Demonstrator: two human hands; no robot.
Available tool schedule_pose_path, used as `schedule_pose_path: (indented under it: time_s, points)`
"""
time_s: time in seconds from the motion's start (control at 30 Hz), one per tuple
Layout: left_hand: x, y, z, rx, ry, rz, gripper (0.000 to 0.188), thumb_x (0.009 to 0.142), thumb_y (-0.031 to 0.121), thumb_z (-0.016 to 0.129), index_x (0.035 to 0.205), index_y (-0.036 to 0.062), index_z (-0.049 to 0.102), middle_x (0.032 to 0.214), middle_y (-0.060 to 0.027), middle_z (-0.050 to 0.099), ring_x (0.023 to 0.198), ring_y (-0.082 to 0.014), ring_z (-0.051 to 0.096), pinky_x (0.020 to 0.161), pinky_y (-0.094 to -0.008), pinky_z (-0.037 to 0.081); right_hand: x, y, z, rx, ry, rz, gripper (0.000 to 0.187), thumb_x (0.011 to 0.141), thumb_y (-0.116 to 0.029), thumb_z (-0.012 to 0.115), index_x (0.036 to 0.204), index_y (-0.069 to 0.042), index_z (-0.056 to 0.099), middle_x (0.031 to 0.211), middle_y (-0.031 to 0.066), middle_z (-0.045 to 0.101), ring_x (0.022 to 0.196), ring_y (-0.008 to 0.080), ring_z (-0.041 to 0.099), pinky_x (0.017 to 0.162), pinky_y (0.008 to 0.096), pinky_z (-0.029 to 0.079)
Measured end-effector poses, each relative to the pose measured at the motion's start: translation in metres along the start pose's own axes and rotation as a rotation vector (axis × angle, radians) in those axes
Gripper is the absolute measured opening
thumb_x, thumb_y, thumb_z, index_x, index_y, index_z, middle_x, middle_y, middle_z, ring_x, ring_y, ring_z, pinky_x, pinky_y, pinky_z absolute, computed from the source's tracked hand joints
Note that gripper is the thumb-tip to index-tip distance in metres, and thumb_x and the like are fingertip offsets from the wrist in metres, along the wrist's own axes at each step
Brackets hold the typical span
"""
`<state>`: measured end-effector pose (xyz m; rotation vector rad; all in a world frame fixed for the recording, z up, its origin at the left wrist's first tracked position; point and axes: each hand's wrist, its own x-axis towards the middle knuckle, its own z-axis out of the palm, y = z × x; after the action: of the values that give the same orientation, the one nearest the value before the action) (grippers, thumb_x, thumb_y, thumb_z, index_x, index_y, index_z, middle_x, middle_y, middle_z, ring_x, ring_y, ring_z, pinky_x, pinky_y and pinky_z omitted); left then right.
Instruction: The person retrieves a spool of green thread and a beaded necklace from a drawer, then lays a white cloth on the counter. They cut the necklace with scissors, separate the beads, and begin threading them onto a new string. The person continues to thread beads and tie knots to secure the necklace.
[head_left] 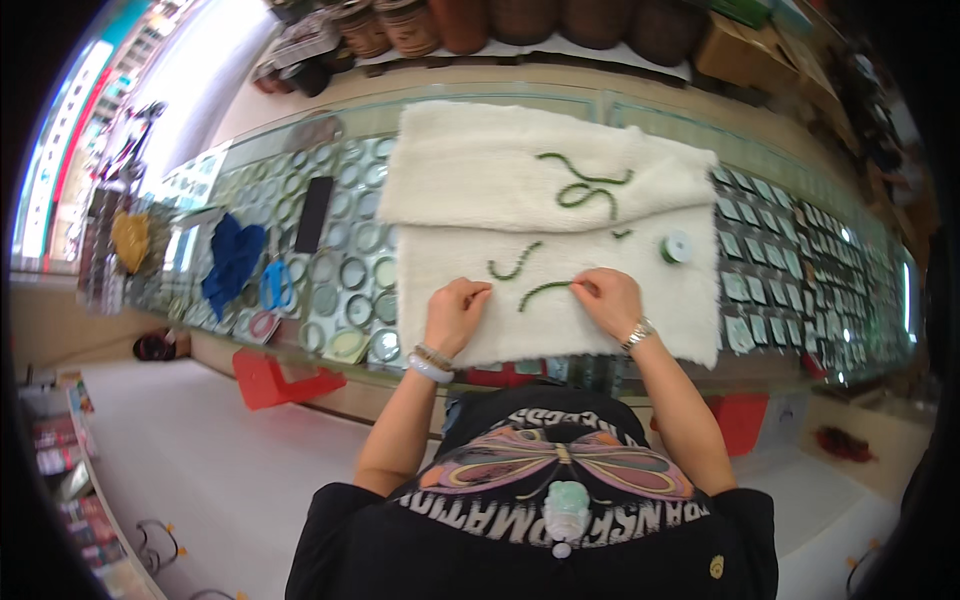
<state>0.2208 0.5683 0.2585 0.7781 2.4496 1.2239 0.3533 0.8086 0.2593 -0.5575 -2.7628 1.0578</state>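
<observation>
A white fleecy cloth (480,160) lies on the glass counter, with strands of small dark green beads on it. My right hand (610,300) pinches the right end of a short curved bead strand (540,293), whose other end rests on the cloth. My left hand (457,315) is closed in a pinch left of that strand; whatever its fingertips hold is too small to make out. Just beyond lies a hook-shaped bead strand (518,268). Farther off are a looped strand (588,190) and a very short bead piece (622,234). A spool of green thread (676,247) sits right of them.
Under the glass are rows of bangles (350,270) at left and small white cards with pieces (760,250) at right. A black phone (314,215), a blue cloth (232,262) and blue-handled scissors (277,286) lie left. Red stools (270,380) stand below the counter.
</observation>
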Motion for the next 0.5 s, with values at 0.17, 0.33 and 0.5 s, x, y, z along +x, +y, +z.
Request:
schedule_pose_path:
  time_s: [0.17,0.33,0.5]
  points:
    - [-0.019,-0.013,-0.026,0.0,0.124,-0.099,0.014,0.085,0.012,0.069,0.096,0.0032,0.073,0.081,-0.0119,0.069,0.064,-0.0178,0.061,0.062,-0.0283,0.049,-0.012,-0.013,-0.006,-0.098,0.113,-0.149,0.025,0.072,-0.02,0.078,0.092,-0.007,0.071,0.1,0.0073,0.061,0.091,0.0259,0.058,0.078,0.0375,0.05]
    - [-0.037,-0.066,-0.069,-0.063,0.376,-0.224,0.021,0.082,0.015,0.072,0.1,0.0041,0.073,0.082,-0.0128,0.069,0.067,-0.0195,0.063,0.063,-0.0313,0.05,-0.029,-0.03,-0.016,-0.139,0.256,-0.182,0.036,0.073,-0.019,0.079,0.104,-0.005,0.069,0.119,0.0127,0.057,0.098,0.0285,0.054,0.086,0.0379,0.048]
    - [-0.034,-0.166,-0.163,0.407,0.664,-0.187,0.049,0.08,0.028,0.074,0.119,0.0,0.062,0.11,-0.0202,0.062,0.103,-0.0312,0.059,0.089,-0.0415,0.046,-0.053,-0.035,-0.017,-0.051,0.37,-0.11,0.028,0.078,-0.011,0.074,0.105,-0.003,0.067,0.119,0.0137,0.058,0.102,0.0293,0.055,0.088,0.0376,0.046]
